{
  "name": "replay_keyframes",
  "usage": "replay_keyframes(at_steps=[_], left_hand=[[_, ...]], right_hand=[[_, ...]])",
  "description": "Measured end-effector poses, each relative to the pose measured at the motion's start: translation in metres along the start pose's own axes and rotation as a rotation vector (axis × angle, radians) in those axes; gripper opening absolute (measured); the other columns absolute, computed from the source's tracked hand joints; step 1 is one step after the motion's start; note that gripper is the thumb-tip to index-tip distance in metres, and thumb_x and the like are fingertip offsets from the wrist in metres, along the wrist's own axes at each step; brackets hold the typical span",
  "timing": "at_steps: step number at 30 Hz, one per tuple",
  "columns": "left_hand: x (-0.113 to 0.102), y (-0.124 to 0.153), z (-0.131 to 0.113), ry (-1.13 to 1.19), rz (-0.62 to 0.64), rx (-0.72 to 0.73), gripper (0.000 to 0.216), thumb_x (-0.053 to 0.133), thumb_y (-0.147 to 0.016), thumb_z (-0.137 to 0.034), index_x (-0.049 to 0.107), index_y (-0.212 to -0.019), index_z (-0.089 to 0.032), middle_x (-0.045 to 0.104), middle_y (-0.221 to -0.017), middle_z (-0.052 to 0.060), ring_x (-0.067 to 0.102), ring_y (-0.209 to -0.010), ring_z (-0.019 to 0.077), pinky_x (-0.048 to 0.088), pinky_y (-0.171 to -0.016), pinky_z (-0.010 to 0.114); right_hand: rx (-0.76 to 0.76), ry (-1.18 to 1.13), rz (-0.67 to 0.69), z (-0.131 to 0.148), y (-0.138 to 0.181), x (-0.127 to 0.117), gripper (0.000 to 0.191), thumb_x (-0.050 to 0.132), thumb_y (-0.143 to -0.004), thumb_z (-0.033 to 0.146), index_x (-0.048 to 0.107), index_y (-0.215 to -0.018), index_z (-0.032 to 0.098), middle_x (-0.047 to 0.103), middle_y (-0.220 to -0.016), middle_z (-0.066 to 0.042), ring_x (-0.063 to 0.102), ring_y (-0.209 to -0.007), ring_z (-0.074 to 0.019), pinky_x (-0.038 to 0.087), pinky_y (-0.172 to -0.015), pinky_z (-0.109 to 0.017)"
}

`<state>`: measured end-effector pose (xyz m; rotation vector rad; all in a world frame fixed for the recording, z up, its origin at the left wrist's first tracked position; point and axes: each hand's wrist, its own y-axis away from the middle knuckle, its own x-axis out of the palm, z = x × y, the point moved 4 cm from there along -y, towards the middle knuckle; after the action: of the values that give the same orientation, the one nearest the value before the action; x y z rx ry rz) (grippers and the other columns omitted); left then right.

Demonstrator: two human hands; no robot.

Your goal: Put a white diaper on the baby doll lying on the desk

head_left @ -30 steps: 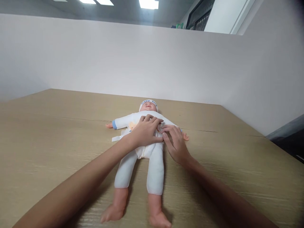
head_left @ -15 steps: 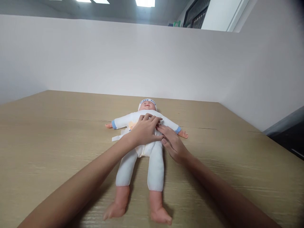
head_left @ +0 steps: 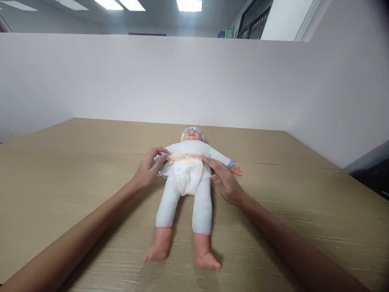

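Note:
A baby doll [head_left: 194,145] in a white suit with a printed headband lies on its back, feet towards me. A white diaper [head_left: 188,174] with an orange patterned waistband covers its hips and belly. My left hand [head_left: 149,167] is at the diaper's left side, fingers and thumb bent together around its side flap; the fingers partly hide the flap and the doll's arm there. On the other side my right hand [head_left: 225,181] rests with outstretched fingers, their tips touching the end of the waistband.
The doll lies on a wide tan tabletop [head_left: 91,202]. Behind it rises a pale partition wall [head_left: 182,81], which continues along the right. A dark object [head_left: 372,174] sits beyond the table's right edge.
My left hand has moved left from the middle of the belly to the diaper's left flap, uncovering the orange waistband. My right hand stays at the right side. The view has shifted slightly.

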<state>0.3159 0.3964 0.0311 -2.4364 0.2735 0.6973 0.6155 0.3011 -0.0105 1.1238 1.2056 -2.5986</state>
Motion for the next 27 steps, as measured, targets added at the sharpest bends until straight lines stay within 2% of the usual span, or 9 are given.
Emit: replay_keyframes(at_steps=[2, 5, 8, 12, 16, 19, 21, 24, 27], left_hand=[[-0.014, 0.015, 0.029, -0.129, -0.039, -0.078, 0.043, 0.049, -0.106, -0.06, 0.067, -0.116, -0.022, 0.072, -0.125, 0.01, 0.065, -0.119, 0.03, 0.05, -0.107, 0.045], [-0.022, 0.025, 0.052, -0.302, 0.038, -0.202, 0.049, 0.048, -0.104, -0.067, 0.066, -0.103, -0.022, 0.074, -0.105, 0.008, 0.067, -0.1, 0.0306, 0.049, -0.092, 0.044], [-0.019, 0.025, 0.052, -0.456, 0.153, -0.244, 0.051, 0.049, -0.101, -0.071, 0.06, -0.094, -0.022, 0.073, -0.091, 0.006, 0.067, -0.089, 0.03, 0.042, -0.091, 0.046], [-0.01, 0.024, 0.047, -0.502, 0.25, -0.185, 0.045, 0.06, -0.095, -0.066, 0.056, -0.084, -0.023, 0.072, -0.092, 0.006, 0.065, -0.092, 0.0311, 0.038, -0.089, 0.044], [-0.01, 0.023, 0.054, -0.273, 0.192, -0.297, 0.04, 0.077, -0.082, -0.057, 0.057, -0.074, -0.023, 0.069, -0.084, 0.005, 0.061, -0.091, 0.0307, 0.037, -0.086, 0.04], [-0.01, 0.022, 0.057, -0.031, 0.172, -0.377, 0.04, 0.075, -0.083, -0.055, 0.059, -0.065, -0.023, 0.062, -0.071, 0.002, 0.056, -0.08, 0.0261, 0.037, -0.08, 0.037], [-0.009, 0.02, 0.056, 0.08, 0.161, -0.374, 0.045, 0.067, -0.088, -0.059, 0.058, -0.063, -0.022, 0.055, -0.066, 0.001, 0.052, -0.073, 0.0225, 0.036, -0.074, 0.035], [-0.005, 0.019, 0.055, 0.261, 0.097, -0.355, 0.05, 0.06, -0.092, -0.064, 0.052, -0.065, -0.022, 0.05, -0.068, 0.0, 0.046, -0.071, 0.0188, 0.035, -0.07, 0.033], [0.003, 0.018, 0.055, 0.395, 0.048, -0.345, 0.051, 0.058, -0.093, -0.065, 0.05, -0.067, -0.022, 0.046, -0.068, -0.002, 0.042, -0.069, 0.0168, 0.033, -0.069, 0.032]], right_hand=[[0.023, 0.005, -0.037, -0.001, 0.003, 0.0, 0.057, 0.036, -0.115, 0.039, 0.032, -0.172, 0.036, 0.046, -0.173, -0.005, 0.042, -0.159, -0.0301, 0.034, -0.132, -0.058], [0.055, 0.032, -0.077, 0.0, 0.006, 0.0, 0.057, 0.039, -0.114, 0.04, 0.034, -0.171, 0.034, 0.048, -0.17, -0.008, 0.045, -0.157, -0.0323, 0.036, -0.13, -0.06], [0.108, 0.058, -0.1, 0.01, -0.004, -0.001, 0.054, 0.046, -0.113, 0.041, 0.041, -0.166, 0.034, 0.054, -0.163, -0.01, 0.049, -0.152, -0.033, 0.039, -0.128, -0.06], [0.098, 0.028, -0.038, 0.036, -0.047, 0.002, 0.045, 0.053, -0.111, 0.041, 0.052, -0.156, 0.035, 0.064, -0.152, -0.007, 0.058, -0.143, -0.0297, 0.046, -0.121, -0.053], [-0.01, 0.112, 0.257, 0.056, -0.104, 0.019, 0.043, 0.055, -0.11, 0.046, 0.058, -0.15, 0.032, 0.065, -0.153, -0.006, 0.055, -0.147, -0.03, 0.041, -0.125, -0.053], [0.089, 0.222, 0.461, 0.05, -0.135, 0.038, 0.057, 0.05, -0.109, 0.055, 0.052, -0.158, 0.025, 0.063, -0.157, -0.012, 0.053, -0.149, -0.0361, 0.04, -0.123, -0.06], [0.138, 0.279, 0.57, 0.044, -0.149, 0.05, 0.06, 0.048, -0.109, 0.053, 0.05, -0.161, 0.023, 0.062, -0.159, -0.014, 0.052, -0.15, -0.0388, 0.04, -0.121, -0.061], [0.141, 0.331, 0.624, 0.043, -0.163, 0.06, 0.049, 0.057, -0.104, 0.04, 0.06, -0.15, 0.022, 0.069, -0.149, -0.012, 0.057, -0.143, -0.0373, 0.043, -0.116, -0.055], [0.076, 0.337, 0.538, 0.051, -0.169, 0.059, 0.036, 0.063, -0.1, 0.033, 0.069, -0.133, 0.021, 0.076, -0.131, -0.012, 0.066, -0.126, -0.0334, 0.047, -0.108, -0.049]])
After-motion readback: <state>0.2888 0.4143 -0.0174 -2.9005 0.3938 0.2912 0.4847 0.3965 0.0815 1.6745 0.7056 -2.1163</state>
